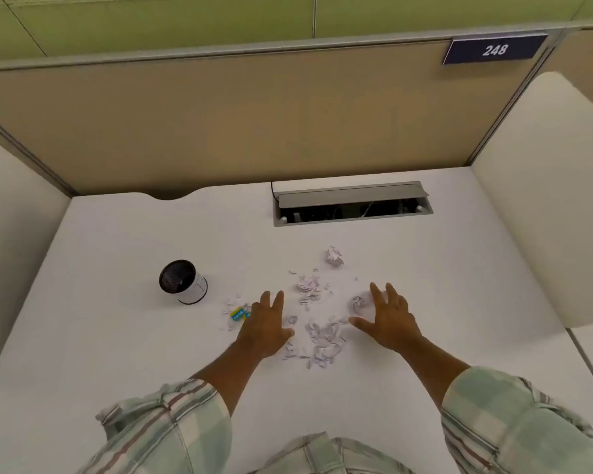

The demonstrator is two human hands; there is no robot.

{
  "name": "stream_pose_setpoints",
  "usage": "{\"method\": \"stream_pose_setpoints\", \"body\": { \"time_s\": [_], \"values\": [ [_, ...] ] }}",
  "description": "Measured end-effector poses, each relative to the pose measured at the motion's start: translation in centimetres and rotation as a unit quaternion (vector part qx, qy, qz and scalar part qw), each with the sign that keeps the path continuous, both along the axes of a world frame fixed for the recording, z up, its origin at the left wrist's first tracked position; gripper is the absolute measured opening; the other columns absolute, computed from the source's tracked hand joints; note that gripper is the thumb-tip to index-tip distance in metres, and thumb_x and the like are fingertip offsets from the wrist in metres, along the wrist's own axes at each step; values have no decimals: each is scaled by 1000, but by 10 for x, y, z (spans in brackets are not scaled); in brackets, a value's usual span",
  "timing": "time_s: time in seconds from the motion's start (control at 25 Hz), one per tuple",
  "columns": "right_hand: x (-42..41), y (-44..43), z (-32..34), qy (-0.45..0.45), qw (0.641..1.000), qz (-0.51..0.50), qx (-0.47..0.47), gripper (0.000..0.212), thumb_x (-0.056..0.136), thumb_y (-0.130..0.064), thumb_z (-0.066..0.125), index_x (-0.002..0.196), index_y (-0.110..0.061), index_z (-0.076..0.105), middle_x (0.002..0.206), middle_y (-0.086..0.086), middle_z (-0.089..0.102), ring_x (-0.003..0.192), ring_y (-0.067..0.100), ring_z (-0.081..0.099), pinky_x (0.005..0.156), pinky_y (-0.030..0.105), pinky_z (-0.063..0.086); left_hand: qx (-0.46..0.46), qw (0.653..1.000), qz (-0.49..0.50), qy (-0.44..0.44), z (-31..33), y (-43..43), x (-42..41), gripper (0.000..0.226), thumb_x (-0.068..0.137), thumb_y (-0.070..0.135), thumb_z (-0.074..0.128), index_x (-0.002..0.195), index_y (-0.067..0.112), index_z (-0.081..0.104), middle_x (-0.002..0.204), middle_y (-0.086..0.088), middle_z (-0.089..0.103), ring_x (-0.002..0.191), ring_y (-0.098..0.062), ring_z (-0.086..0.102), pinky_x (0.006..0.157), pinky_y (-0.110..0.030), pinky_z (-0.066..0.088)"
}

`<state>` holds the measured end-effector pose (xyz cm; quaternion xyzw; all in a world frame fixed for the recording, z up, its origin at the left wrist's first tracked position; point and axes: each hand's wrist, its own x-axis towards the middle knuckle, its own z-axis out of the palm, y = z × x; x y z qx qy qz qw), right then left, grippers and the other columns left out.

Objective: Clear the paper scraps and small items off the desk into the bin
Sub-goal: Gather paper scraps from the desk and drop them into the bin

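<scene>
Torn paper scraps point(324, 340) lie scattered on the white desk point(117, 336) between my hands. Two crumpled paper balls rest there too, one at the far side point(334, 256) and one point(358, 302) just left of my right hand. A small blue and yellow item point(237, 314) lies by my left hand's fingers. My left hand point(266, 328) and my right hand point(389, 319) are flat on the desk, fingers spread, either side of the scrap pile, holding nothing. The small bin point(184, 282), white with a black mesh inside, stands to the left, its opening facing me.
An open cable tray point(351, 206) is set into the desk at the back. Beige partition walls close off the back and both sides. A sign reading 248 point(493, 49) hangs at the top right.
</scene>
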<state>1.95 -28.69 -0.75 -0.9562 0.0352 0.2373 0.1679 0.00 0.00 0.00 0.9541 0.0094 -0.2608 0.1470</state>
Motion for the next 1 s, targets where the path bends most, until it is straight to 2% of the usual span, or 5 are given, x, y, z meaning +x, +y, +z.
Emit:
{"method": "stream_pose_setpoints", "body": {
  "time_s": [0.16, 0.28, 0.52, 0.8, 1.0],
  "values": [
    [4, 15, -16, 15, 996, 84, -26, 121, 64, -94, 50, 159, -39, 0, 170, 7, -5, 153, 39, 13, 111, 58, 42, -10, 998, 29, 48, -16, -17, 10, 109, 85, 44, 77, 162, 26, 2, 170, -10, -5, 154, -41, 21, 116, -49, 40],
    [4, 34, -29, -4, 988, 151, -43, 122, 62, -92, 56, 158, -44, -2, 170, 4, -7, 151, 37, 16, 107, 53, 46, -2, 999, 16, 30, -28, -25, 21, 112, 84, 31, 81, 162, 30, 0, 169, -13, -4, 148, -39, 33, 108, -43, 48],
    [3, 68, -43, -8, 982, 186, -43, 91, 84, -68, 59, 157, -44, 10, 170, 6, -3, 151, 37, 19, 109, 50, 43, -21, 1000, -16, -2, -36, -34, 52, 105, 88, 16, 78, 161, 41, 6, 167, -15, 7, 145, -36, 42, 108, -42, 52],
    [3, 78, -45, -65, 983, 172, -26, 29, 89, -19, 70, 118, -21, 66, 155, 11, 33, 131, 35, 43, 80, 36, 59, -66, 997, -41, -23, -45, -40, 69, 61, 96, 13, 66, 152, 21, 44, 146, -11, 43, 128, -28, 55, 105, -34, 51],
    [7, 71, -46, -54, 994, 86, 45, 28, 98, -18, 58, 125, -21, 66, 156, 7, 39, 136, 30, 44, 105, 38, 49, -58, 995, -25, -77, -47, -42, 62, 26, 102, 15, 53, 123, 12, 69, 119, -11, 60, 109, -28, 62, 89, -30, 49]
  ]
}}
